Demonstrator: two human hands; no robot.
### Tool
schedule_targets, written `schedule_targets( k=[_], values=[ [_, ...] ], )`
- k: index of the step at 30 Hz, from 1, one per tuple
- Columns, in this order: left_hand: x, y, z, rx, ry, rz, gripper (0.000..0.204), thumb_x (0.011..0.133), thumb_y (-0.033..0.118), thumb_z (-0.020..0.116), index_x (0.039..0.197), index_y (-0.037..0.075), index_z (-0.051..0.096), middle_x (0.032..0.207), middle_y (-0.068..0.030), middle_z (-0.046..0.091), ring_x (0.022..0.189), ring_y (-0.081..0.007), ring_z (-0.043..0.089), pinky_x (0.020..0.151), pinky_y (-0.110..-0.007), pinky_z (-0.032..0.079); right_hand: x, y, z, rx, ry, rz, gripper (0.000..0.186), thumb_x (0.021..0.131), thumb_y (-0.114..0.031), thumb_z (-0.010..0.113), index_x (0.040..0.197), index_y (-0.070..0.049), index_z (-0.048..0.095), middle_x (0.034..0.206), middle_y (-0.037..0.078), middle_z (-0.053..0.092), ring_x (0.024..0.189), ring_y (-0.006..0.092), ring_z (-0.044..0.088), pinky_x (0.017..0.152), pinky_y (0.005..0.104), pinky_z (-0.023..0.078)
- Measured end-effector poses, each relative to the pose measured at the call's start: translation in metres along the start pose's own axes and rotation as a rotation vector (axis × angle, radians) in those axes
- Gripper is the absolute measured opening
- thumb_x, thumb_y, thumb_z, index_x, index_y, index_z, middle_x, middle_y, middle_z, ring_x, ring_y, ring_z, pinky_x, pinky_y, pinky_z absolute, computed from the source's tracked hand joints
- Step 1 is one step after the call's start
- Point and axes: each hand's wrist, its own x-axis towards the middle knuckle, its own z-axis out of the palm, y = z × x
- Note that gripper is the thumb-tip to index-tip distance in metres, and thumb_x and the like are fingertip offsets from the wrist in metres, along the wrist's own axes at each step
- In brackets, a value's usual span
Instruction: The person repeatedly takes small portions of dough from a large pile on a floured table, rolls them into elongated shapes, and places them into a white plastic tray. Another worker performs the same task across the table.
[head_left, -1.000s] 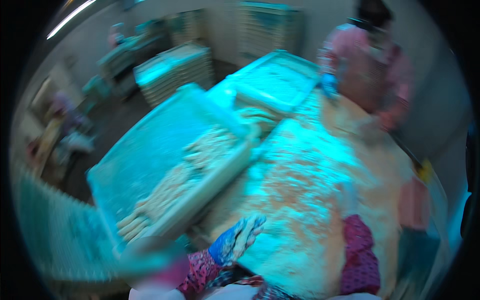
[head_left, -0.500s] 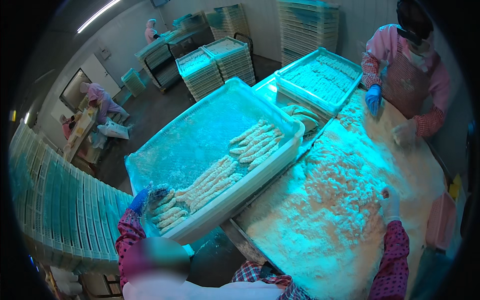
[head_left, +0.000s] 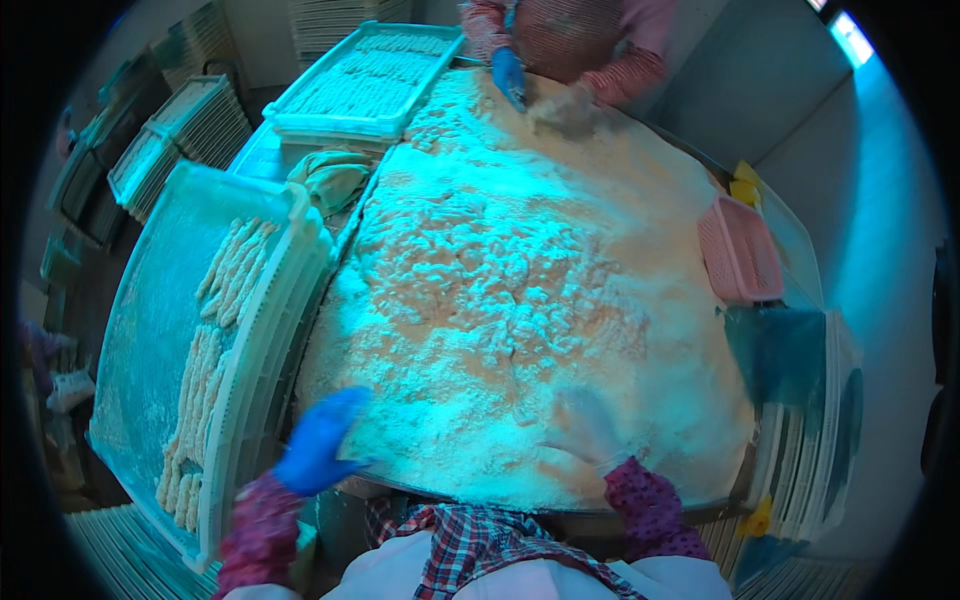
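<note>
My left hand [head_left: 322,440], in a blue glove, hovers at the near left edge of the crumb-covered table, thumb and fingers apart and holding nothing. My right hand [head_left: 585,425], in a whitish glove, is blurred over the near part of the pale crumbs [head_left: 470,270]; its fingers look spread, with nothing visible in them. On the left, a large tray [head_left: 130,340] stands on a stack. Long crumb-coated strips [head_left: 200,385] lie in rows along its side nearest the table.
Across the table a co-worker's blue-gloved hand [head_left: 508,75] and pale-gloved hand [head_left: 572,105] are at the crumbs. A full tray [head_left: 365,75] stands far left, a crumpled cloth [head_left: 335,180] near it. A pink basket [head_left: 740,250] sits at the right edge.
My view has turned right toward the table. My left hand has left the strips in the tray and come over to the table's edge. My right hand has opened over the near crumbs.
</note>
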Motion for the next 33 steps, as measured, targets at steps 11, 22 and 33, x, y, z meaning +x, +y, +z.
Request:
schedule_targets(
  k=[11,22,33],
  values=[
    [0.134,0.059,0.213,-0.162,0.108,0.335,0.033,0.082,0.011,0.057,0.116,0.014,0.058,0.107,-0.0113,0.062,0.090,-0.0315,0.060,0.076,-0.039,0.050,-0.021,-0.003,0.039,0.517,0.709,0.366,0.065,0.086,-0.039,0.055,0.131,0.004,0.033,0.119,0.021,0.047,0.112,0.0347,0.046,0.097,0.0417,0.035],
    [0.104,0.011,0.166,0.123,0.110,0.262,0.042,0.075,0.016,0.065,0.116,0.016,0.057,0.110,-0.0039,0.060,0.090,-0.0270,0.057,0.076,-0.039,0.048,0.002,-0.004,0.040,-0.268,0.239,-0.043,0.034,0.077,-0.026,0.063,0.105,-0.008,0.056,0.110,0.009,0.055,0.109,0.0249,0.049,0.094,0.0419,0.037],
    [0.125,0.035,0.184,-0.887,-0.065,-0.234,0.044,0.087,0.015,0.055,0.130,0.009,0.045,0.122,-0.0120,0.053,0.109,-0.0258,0.052,0.087,-0.035,0.045,0.003,-0.024,0.032,-0.209,0.473,0.032,0.045,0.083,-0.026,0.056,0.124,-0.008,0.051,0.130,0.015,0.046,0.121,0.0316,0.041,0.103,0.0427,0.030]
  ],
)
